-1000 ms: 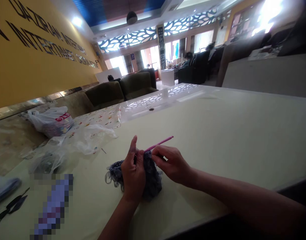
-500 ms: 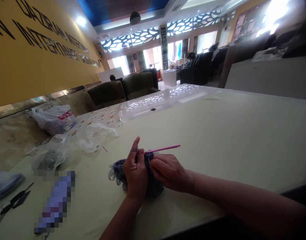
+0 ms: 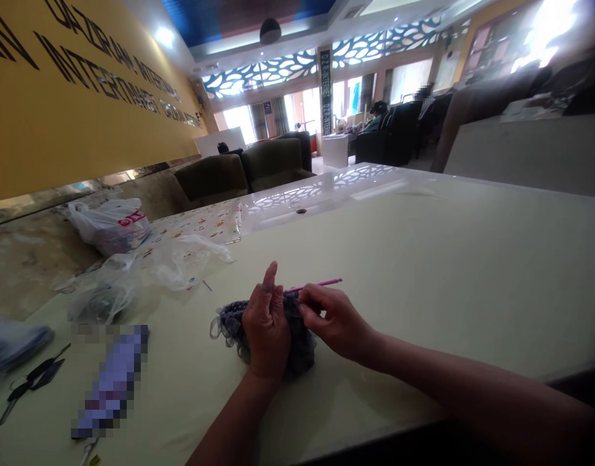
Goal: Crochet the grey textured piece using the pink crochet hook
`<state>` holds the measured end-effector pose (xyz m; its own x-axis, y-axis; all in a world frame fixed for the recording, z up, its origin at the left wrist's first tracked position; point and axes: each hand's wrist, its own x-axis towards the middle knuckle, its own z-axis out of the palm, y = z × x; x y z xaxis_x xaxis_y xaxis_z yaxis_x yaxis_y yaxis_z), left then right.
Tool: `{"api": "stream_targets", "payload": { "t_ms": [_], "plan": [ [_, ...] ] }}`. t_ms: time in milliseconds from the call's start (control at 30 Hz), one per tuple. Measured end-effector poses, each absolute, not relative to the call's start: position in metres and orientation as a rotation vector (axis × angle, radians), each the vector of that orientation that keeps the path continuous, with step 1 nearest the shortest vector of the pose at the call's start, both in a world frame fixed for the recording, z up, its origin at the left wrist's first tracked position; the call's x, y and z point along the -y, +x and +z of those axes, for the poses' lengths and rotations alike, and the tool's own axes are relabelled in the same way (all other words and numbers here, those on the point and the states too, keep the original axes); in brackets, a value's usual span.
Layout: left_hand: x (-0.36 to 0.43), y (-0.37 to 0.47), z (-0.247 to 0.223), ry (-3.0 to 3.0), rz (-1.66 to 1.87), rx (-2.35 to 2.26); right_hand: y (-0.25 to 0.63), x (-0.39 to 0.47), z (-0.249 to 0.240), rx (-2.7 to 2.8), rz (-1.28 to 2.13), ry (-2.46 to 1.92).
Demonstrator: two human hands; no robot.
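My left hand (image 3: 268,330) is wrapped around a dark grey crocheted piece (image 3: 302,356) with loose loops along its left side. Its index finger points up. Just behind the piece's upper edge lies a pink crochet hook (image 3: 326,282), its free end sticking out to the right; its other end is hidden by my fingers. My right hand (image 3: 338,320) pinches the upper right edge of the piece with thumb and forefinger. Exactly which loop or strand sits in that pinch is too small to make out.
On the pale table (image 3: 423,272), black-handled scissors (image 3: 35,378) and a blurred purple packet (image 3: 115,382) lie at left. Clear plastic bags (image 3: 185,262) and a white carrier bag (image 3: 115,223) are farther back. Armchairs (image 3: 278,158) stand beyond; people sit in the background.
My right hand has shifted slightly up and right, its pinch opening into a rounder shape at the piece's edge. The hook's free end has moved a little left. The view has shifted slightly.
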<state>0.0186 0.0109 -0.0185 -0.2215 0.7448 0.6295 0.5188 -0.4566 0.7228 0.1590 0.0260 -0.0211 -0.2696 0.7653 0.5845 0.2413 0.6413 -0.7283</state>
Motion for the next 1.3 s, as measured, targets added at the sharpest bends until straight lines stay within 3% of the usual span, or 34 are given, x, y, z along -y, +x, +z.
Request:
{"api": "stream_targets", "payload": {
  "t_ms": [200,367,567,733,1033,1300],
  "plan": [
    [-0.019,0.020,-0.025,2.017,1.775,-1.552,0.161,-0.020,-0.022,1.863,0.316,-0.757],
    [-0.019,0.022,-0.022,1.830,1.766,-1.535,0.163,-0.024,-0.029,1.977,0.119,-0.629],
    [-0.014,0.012,-0.008,1.456,1.714,-1.417,0.162,-0.037,-0.036,1.858,0.563,-0.798],
    [-0.013,0.010,-0.005,1.483,1.572,-1.224,0.173,-0.045,-0.021,1.831,0.767,-0.533],
    [-0.011,0.004,0.004,1.456,1.247,-1.000,0.182,-0.049,-0.012,1.890,0.746,-0.451],
    [-0.009,0.004,0.008,1.443,1.143,-1.047,0.189,-0.055,-0.009,2.080,0.453,-0.400]
  ]
}}
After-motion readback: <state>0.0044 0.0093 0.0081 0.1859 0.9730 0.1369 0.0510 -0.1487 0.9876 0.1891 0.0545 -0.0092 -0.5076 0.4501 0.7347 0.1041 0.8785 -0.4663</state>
